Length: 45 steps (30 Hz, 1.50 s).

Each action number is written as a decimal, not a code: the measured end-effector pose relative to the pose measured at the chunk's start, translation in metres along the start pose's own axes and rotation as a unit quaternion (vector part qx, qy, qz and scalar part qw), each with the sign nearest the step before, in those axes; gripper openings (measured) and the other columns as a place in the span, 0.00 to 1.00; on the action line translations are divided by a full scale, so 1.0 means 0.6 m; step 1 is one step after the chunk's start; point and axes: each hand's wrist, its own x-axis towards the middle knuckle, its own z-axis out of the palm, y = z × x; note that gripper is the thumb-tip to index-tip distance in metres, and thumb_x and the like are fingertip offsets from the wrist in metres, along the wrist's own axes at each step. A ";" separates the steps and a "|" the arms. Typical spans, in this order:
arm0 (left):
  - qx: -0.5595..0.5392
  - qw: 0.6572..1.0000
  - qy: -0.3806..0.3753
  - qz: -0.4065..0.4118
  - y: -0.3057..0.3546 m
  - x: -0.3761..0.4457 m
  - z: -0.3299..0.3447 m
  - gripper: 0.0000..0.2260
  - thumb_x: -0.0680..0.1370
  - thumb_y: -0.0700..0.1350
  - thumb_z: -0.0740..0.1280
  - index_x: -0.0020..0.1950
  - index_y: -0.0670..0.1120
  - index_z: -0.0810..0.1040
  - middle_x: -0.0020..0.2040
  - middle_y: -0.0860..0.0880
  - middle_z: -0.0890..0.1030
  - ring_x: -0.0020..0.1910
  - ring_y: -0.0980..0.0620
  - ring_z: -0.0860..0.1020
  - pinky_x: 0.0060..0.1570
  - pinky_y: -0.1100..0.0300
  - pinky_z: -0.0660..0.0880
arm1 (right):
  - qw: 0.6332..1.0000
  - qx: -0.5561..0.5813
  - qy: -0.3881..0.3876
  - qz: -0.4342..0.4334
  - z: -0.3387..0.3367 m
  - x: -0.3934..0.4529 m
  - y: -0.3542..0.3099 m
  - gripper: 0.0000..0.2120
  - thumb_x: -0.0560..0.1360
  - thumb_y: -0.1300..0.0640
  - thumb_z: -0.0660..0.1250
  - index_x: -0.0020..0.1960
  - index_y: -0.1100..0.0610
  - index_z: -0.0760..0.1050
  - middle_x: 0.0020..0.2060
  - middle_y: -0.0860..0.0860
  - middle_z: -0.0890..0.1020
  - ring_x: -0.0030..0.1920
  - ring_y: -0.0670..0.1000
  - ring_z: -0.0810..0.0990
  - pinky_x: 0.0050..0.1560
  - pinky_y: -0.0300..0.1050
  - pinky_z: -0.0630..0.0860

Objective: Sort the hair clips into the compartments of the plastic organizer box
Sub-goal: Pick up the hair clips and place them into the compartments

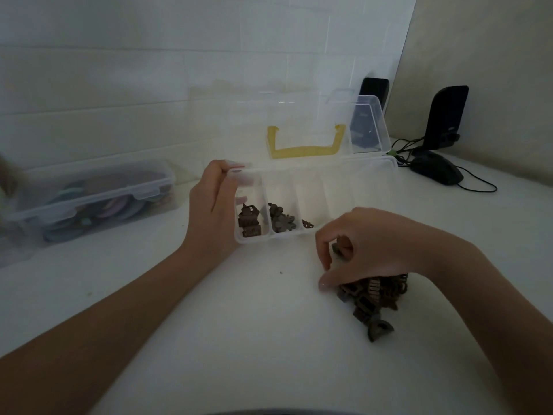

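With the right hand (363,245) pinching one small brown clip (337,249) and the left hand (214,205) gripping the clear plastic organizer box (371,178), the clip could land among unlike ones

My left hand (214,209) reaches forward, its fingers curled over a rim and its forearm stretched out straight. My right hand (363,245) hangs palm down, wrist bent, with the thumb and forefinger pinching together.

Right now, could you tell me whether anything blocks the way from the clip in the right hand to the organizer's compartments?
Nothing visible does. The right hand pinches a hair clip just in front of the organizer box; its lid stands open and the compartments are uncovered. The left hand grips only the box's left end.
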 end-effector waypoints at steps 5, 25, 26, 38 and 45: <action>0.001 1.000 0.001 0.002 0.000 0.000 0.001 0.08 0.76 0.45 0.57 0.46 0.54 0.76 0.42 0.64 0.79 0.47 0.59 0.77 0.48 0.54 0.78 | 0.996 0.078 0.039 -0.024 0.000 0.005 0.005 0.13 0.66 0.42 0.73 0.35 0.50 0.76 0.23 0.42 0.73 0.25 0.42 0.70 0.30 0.34 0.66; -0.044 0.999 -0.020 -0.024 -0.002 0.001 -0.005 0.08 0.76 0.44 0.57 0.46 0.52 0.76 0.45 0.61 0.79 0.50 0.57 0.77 0.51 0.56 0.77 | 0.903 0.228 0.362 0.052 0.005 0.026 0.040 0.06 0.74 0.52 0.68 0.39 0.52 0.77 0.34 0.42 0.81 0.29 0.47 0.78 0.29 0.32 0.72; -0.042 0.999 -0.020 -0.022 -0.002 0.000 -0.005 0.08 0.76 0.44 0.57 0.46 0.51 0.76 0.45 0.62 0.79 0.49 0.58 0.77 0.51 0.56 0.77 | 0.903 0.224 0.363 0.055 0.005 0.026 0.040 0.06 0.74 0.52 0.68 0.40 0.51 0.77 0.33 0.43 0.81 0.29 0.46 0.78 0.30 0.33 0.73; -0.030 0.998 0.019 -0.052 0.002 0.002 -0.006 0.07 0.75 0.46 0.58 0.45 0.50 0.76 0.43 0.55 0.79 0.48 0.55 0.78 0.53 0.49 0.79 | 0.980 0.097 0.172 -0.025 0.000 0.006 0.028 0.10 0.69 0.44 0.70 0.35 0.49 0.82 0.19 0.46 0.73 0.22 0.45 0.69 0.28 0.39 0.66; -0.034 0.995 0.045 -0.083 0.010 0.003 -0.004 0.05 0.75 0.46 0.60 0.43 0.49 0.75 0.36 0.60 0.80 0.43 0.59 0.78 0.53 0.48 0.77 | 0.989 -0.089 0.107 0.056 -0.021 -0.006 0.036 0.19 0.67 0.32 0.65 0.55 0.36 0.77 0.31 0.40 0.75 0.33 0.39 0.71 0.31 0.37 0.61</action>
